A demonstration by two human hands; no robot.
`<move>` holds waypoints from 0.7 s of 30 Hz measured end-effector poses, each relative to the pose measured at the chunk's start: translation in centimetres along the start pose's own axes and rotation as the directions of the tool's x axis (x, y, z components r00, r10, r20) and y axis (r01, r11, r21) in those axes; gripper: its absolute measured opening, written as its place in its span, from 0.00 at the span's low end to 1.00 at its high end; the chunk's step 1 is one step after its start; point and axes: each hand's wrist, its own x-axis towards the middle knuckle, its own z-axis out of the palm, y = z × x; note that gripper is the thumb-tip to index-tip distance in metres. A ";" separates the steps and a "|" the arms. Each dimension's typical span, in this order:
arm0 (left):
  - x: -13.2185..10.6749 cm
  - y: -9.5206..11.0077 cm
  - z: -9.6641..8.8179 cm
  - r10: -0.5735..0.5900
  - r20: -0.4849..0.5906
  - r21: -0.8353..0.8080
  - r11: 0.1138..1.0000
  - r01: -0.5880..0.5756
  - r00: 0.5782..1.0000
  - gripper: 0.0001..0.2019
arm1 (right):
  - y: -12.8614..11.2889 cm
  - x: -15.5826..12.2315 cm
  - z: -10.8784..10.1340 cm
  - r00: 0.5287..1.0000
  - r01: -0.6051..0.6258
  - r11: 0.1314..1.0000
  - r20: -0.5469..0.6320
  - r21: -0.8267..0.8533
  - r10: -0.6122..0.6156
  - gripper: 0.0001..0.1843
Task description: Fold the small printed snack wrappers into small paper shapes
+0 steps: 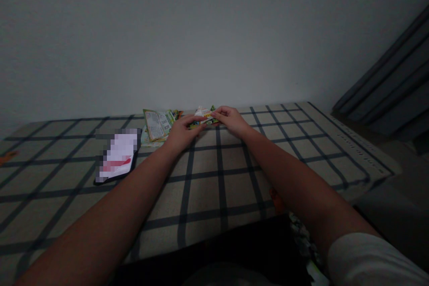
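Both of my hands meet at a small piece of printed, colourful paper [205,115], partly folded, near the back of the table. My left hand [183,132] pinches its left side between thumb and fingers. From the right, my right hand [230,119] grips the paper's other side with fingers closed. The fingers hide some of the paper, and its exact folds are too small to make out. Just left of my left hand lies a loose pile of printed green and white paper sheets [158,126].
A smartphone [120,154] with a lit screen lies on the left. The checked tablecloth [204,174] covers the table, which stands against a grey wall [214,31]. A dark curtain [385,71] hangs at the right. An orange item [8,157] shows at the left edge.
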 end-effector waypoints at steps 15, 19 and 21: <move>-0.1 0.7 0.1 -0.113 0.008 0.002 0.994 0.113 0.994 0.20 | 1.0 0.7 -0.2 0.996 -0.003 1.000 -0.085 -0.003 0.003 0.15; -0.2 0.5 0.4 -0.150 0.028 -0.045 0.987 0.152 0.988 0.19 | 1.1 0.6 -0.1 0.995 -0.014 1.000 -0.101 -0.024 0.011 0.15; -0.3 0.0 0.6 -0.164 0.051 -0.110 0.979 0.169 0.985 0.21 | 1.1 0.6 0.0 0.994 -0.003 0.999 -0.108 -0.044 -0.002 0.14</move>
